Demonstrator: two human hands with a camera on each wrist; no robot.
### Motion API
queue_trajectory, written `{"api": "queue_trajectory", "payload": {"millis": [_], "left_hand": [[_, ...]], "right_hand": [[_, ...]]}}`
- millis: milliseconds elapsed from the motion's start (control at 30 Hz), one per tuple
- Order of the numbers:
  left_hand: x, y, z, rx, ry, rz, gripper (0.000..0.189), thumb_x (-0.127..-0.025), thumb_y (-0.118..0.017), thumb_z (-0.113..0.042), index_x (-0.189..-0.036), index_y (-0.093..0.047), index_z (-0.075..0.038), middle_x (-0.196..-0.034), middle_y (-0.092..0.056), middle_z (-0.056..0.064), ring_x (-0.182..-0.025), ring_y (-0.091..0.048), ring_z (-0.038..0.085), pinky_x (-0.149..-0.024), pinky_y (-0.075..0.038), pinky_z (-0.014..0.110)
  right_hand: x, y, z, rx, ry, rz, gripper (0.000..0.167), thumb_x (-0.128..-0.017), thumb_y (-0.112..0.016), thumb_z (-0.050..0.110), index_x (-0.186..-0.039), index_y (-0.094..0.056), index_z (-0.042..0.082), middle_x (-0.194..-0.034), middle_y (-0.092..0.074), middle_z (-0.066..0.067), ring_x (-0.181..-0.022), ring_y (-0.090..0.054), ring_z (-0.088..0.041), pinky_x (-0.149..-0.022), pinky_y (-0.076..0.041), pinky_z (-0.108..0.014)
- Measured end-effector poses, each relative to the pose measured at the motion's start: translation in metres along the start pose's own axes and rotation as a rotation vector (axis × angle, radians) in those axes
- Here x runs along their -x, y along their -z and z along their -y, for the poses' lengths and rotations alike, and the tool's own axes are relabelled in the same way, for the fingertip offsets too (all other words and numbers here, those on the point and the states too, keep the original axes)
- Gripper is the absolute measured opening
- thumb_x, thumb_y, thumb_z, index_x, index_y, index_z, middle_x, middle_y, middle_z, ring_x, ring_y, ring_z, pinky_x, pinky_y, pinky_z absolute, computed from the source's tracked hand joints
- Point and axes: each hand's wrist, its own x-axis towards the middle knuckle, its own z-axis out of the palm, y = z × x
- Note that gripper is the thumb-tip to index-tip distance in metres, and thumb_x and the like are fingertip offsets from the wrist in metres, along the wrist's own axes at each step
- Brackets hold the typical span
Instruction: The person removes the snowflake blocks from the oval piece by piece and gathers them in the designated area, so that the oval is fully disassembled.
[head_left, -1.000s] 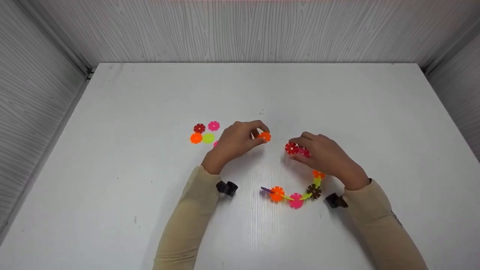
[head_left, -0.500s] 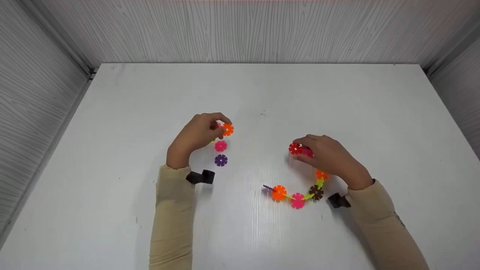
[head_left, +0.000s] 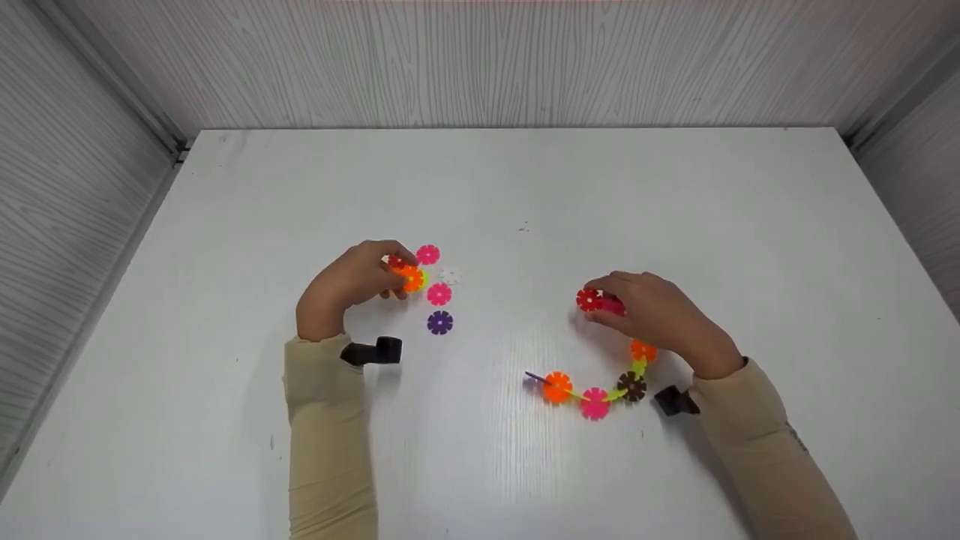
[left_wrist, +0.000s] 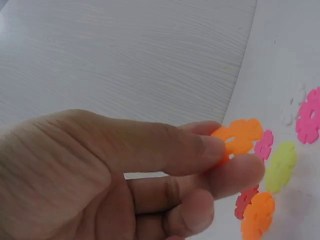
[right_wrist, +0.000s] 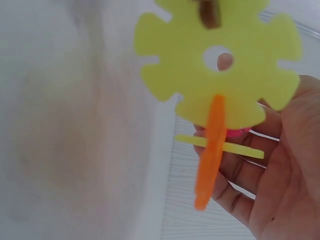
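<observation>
The left hand is clamping an orange disc between thumb and fingers above the loose pieces, covering much of a red disc, a second orange disc and a yellow disc from my angle. A pale disc is nearly vanishing into the white table. The right hand is pinching a notched red disc, with a pink one half hidden behind its fingers; I'm not making out how these are joining the chain, since the palm is blocking that stretch. The chain is curving below that hand, its purple end piece showing only an edge. Near the left hand, two loose pink discs and a purple disc are lying in plain sight. Black wrist mounts are jutting from both tan sleeves, and grey wood-grained panels are enclosing the tabletop.
</observation>
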Motion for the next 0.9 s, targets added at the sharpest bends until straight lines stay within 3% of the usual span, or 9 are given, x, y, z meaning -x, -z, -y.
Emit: {"api": "queue_trajectory", "payload": {"millis": [133, 267, 533, 667, 767, 900], "left_hand": [[0.002, 0.002, 0.006, -0.014, 0.069, 0.044, 0.037, -0.092, -0.056, -0.016, -0.129, -0.058, -0.016, -0.12, -0.06, 0.014, -0.092, -0.058, 0.026, -0.093, -0.044, 0.042], [0.003, 0.003, 0.011, -0.028, 0.105, 0.068, 0.039, -0.09, -0.057, -0.014, -0.128, -0.06, -0.017, -0.123, -0.056, 0.014, -0.089, -0.057, 0.025, -0.098, -0.042, 0.047], [0.001, 0.001, 0.016, 0.056, 0.127, 0.13, 0.037, -0.09, -0.054, -0.01, -0.127, -0.06, -0.011, -0.084, -0.068, 0.007, -0.076, -0.062, 0.018, -0.094, -0.044, 0.04], [0.0, 0.001, 0.016, 0.074, 0.149, 0.142, 0.037, -0.091, -0.055, -0.012, -0.127, -0.06, -0.012, -0.079, -0.067, 0.005, -0.073, -0.063, 0.017, -0.093, -0.044, 0.038], [0.001, 0.002, 0.014, 0.019, 0.133, 0.117, 0.038, -0.092, -0.057, -0.017, -0.13, -0.059, -0.013, -0.086, -0.068, 0.008, -0.08, -0.062, 0.02, -0.094, -0.044, 0.04], [0.005, 0.003, 0.003, -0.027, 0.05, 0.04, 0.04, -0.093, -0.058, -0.022, -0.132, -0.057, -0.013, -0.103, -0.067, 0.012, -0.095, -0.059, 0.027, -0.094, -0.044, 0.043]], "right_hand": [[0.0, 0.0, 0.0, 0.002, 0.009, 0.003, 0.043, -0.086, -0.072, 0.027, -0.122, -0.063, 0.005, -0.109, -0.069, -0.013, -0.095, -0.062, -0.026, -0.084, -0.055, -0.042], [0.0, 0.0, 0.0, 0.005, 0.01, 0.006, 0.043, -0.086, -0.072, 0.027, -0.122, -0.064, 0.004, -0.108, -0.069, -0.012, -0.092, -0.062, -0.025, -0.083, -0.054, -0.042], [0.0, 0.001, 0.001, -0.008, 0.0, 0.018, 0.043, -0.087, -0.072, 0.027, -0.122, -0.064, 0.003, -0.108, -0.069, -0.013, -0.094, -0.063, -0.026, -0.084, -0.055, -0.042], [0.0, 0.001, 0.003, -0.008, -0.038, 0.045, 0.044, -0.087, -0.071, 0.028, -0.124, -0.063, 0.004, -0.112, -0.068, -0.014, -0.097, -0.062, -0.027, -0.086, -0.054, -0.044], [-0.001, 0.001, 0.004, -0.006, -0.043, 0.049, 0.045, -0.087, -0.071, 0.028, -0.124, -0.063, 0.005, -0.113, -0.068, -0.014, -0.097, -0.062, -0.028, -0.087, -0.054, -0.044], [-0.001, 0.0, 0.004, 0.007, -0.024, 0.034, 0.045, -0.086, -0.072, 0.029, -0.123, -0.064, 0.005, -0.111, -0.069, -0.013, -0.096, -0.063, -0.027, -0.085, -0.055, -0.043]]}}
